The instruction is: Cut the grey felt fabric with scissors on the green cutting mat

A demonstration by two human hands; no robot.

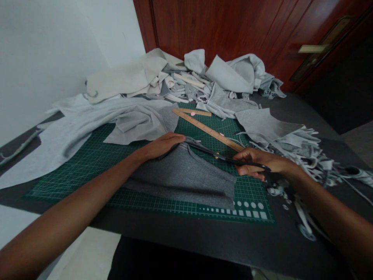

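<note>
Left hand: it is released and lies flat on the edge of the grey knit fabric, grasping nothing. It seems to press down so the cloth does not slide.

Right hand: it is clenched around the handles of the black scissors, holding them low and almost level, with the blades directed to the left hand.

Grey knit fabric: it lies spread between both hands on the green cutting mat, probably so it stays flat.

Around: a wooden ruler lies on the mat behind the fabric, and light grey fabric scraps are heaped on the dark table.
</note>
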